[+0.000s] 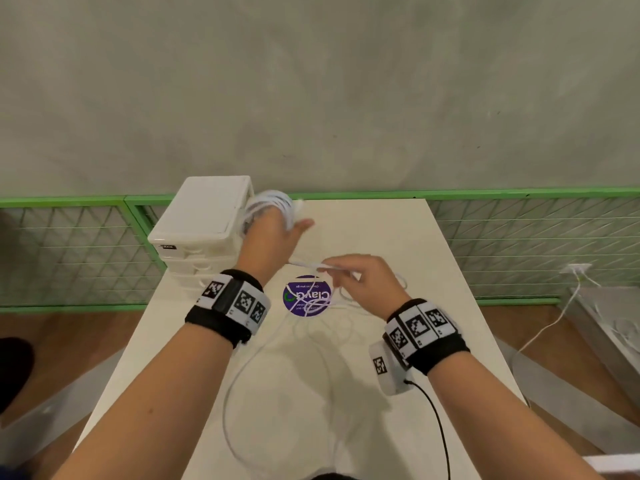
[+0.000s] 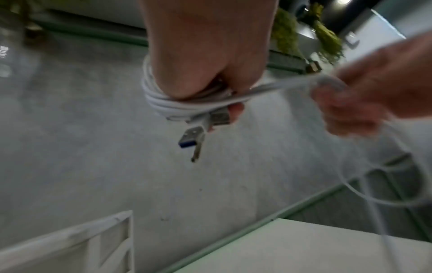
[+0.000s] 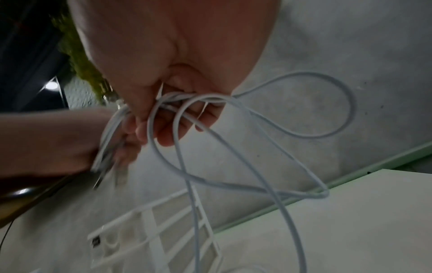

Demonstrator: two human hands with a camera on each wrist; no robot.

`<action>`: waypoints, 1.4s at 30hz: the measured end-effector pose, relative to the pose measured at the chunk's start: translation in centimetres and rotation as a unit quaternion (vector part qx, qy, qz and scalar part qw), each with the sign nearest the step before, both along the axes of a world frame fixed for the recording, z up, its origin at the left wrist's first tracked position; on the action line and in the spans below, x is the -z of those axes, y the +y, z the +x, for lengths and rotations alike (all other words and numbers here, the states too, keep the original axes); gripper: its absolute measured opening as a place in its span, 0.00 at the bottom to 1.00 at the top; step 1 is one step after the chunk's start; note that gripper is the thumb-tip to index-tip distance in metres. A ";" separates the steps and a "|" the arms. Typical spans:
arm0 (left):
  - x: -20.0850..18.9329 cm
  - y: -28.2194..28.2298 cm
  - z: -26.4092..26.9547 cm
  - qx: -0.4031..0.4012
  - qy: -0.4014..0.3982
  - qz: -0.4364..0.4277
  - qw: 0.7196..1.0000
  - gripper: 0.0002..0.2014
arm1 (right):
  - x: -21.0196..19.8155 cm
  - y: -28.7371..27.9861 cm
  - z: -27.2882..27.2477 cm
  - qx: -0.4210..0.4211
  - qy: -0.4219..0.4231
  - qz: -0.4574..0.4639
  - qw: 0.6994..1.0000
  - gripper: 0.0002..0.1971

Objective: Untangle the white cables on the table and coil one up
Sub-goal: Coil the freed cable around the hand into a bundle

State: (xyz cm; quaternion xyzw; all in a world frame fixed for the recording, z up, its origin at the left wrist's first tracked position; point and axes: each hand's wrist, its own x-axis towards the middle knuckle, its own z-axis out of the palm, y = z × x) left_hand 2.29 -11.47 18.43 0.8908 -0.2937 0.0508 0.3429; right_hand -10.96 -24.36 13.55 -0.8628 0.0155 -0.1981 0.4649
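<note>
White cable (image 2: 187,106) wound in a coil around the fingers of the left hand (image 1: 273,233), raised beside the drawer box (image 1: 204,216), its free run pinched in the right hand (image 1: 363,278), remaining loops lying slack on the table (image 1: 433,271) below.

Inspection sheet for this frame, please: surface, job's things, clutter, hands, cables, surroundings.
Surface: white table, purple round sticker.
Job's things: white cable coil wound round the left hand; loose white cable looping on the table.
Clutter: white drawer box at the far left corner.
Grippers: left hand holds the coil; right hand pinches the strand.
Cables: USB plug dangles from the coil.
Surroundings: green mesh fence, grey wall.
</note>
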 end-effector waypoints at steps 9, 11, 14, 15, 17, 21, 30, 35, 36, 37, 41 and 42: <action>1.1 0.2 -3.7 0.165 0.331 -0.047 0.928 0.18 | 0.1 -3.1 -0.6 0.206 -0.050 -0.052 0.976 0.10; 1.2 0.2 -3.6 0.127 0.323 -0.080 0.935 0.15 | 0.5 -3.2 -1.3 0.219 -0.025 0.021 0.975 0.07; 1.2 0.6 -3.4 0.059 0.312 -0.158 0.935 0.13 | 0.9 -3.3 -2.0 0.231 0.007 0.089 0.969 0.08; 1.2 0.8 -3.0 0.020 0.297 -0.174 0.939 0.12 | 1.1 -3.5 -2.3 0.249 0.008 0.097 0.964 0.09; 1.1 2.1 -1.5 -0.075 0.262 -0.203 0.940 0.12 | 1.9 -4.9 -3.5 0.318 -0.003 0.114 0.941 0.11; 0.4 5.4 1.0 -0.195 0.242 -0.289 0.905 0.14 | 4.7 -9.1 -7.0 0.453 0.083 0.189 0.867 0.07; 0.0 2.6 -1.6 -0.093 0.167 -0.185 0.964 0.17 | 4.1 -6.9 -5.1 0.315 0.129 0.047 0.939 0.21; -1.1 0.5 -3.9 0.029 0.131 -0.132 0.982 0.19 | -1.2 -2.1 -2.2 0.080 0.051 0.090 0.991 0.30; -1.5 0.2 -4.4 0.048 0.120 -0.129 0.983 0.19 | -1.4 -1.4 -1.5 0.057 0.055 0.088 0.993 0.26; -1.8 -0.1 -4.7 0.059 0.106 -0.125 0.985 0.19 | -1.4 -0.9 -0.9 0.057 0.055 0.101 0.992 0.20; -2.8 0.3 -4.1 0.036 0.051 -0.111 0.992 0.20 | 0.1 -1.0 -0.8 0.119 0.047 0.188 0.974 0.13; -3.0 0.7 -3.6 0.013 0.045 -0.111 0.993 0.21 | 0.5 -1.5 -0.9 0.121 0.047 0.188 0.974 0.13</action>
